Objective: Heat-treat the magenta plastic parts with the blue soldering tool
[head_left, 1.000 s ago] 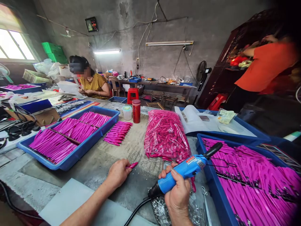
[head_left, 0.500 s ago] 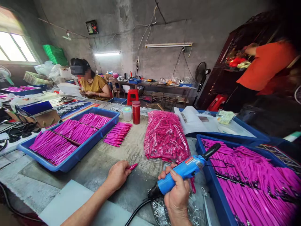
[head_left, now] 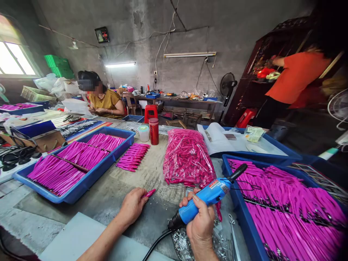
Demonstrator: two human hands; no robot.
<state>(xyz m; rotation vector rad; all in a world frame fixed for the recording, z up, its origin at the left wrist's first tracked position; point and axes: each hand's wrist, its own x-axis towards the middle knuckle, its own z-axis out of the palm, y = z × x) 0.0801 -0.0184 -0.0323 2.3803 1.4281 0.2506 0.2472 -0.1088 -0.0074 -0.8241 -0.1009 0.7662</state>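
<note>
My left hand (head_left: 132,207) is closed on a small pink pointed piece (head_left: 150,193), low over the grey work surface, its tip sticking out past the fingers. Tiny metal bits (head_left: 155,185) lie scattered just beyond it. My right hand (head_left: 200,222) wraps around a blue electric screwdriver (head_left: 201,201), tilted with its black cord end low on the left and its dark nose up to the right. Behind the tool sits a clear bag of pink pieces (head_left: 188,156). Under my right wrist is clear plastic with small metal parts (head_left: 181,242). Similar pink pieces (head_left: 133,156) lie in a row farther left.
Blue trays of long magenta strips flank me, one at left (head_left: 78,191) and one at right (head_left: 239,214). A red jar (head_left: 153,131) and a white tub (head_left: 143,133) stand behind the row. Across the table sits a co-worker (head_left: 104,103); another person in orange (head_left: 301,76) stands at right.
The camera has turned slightly right, so the scene sits farther left in view. Both hands keep the same holds and have barely moved over the table.
</note>
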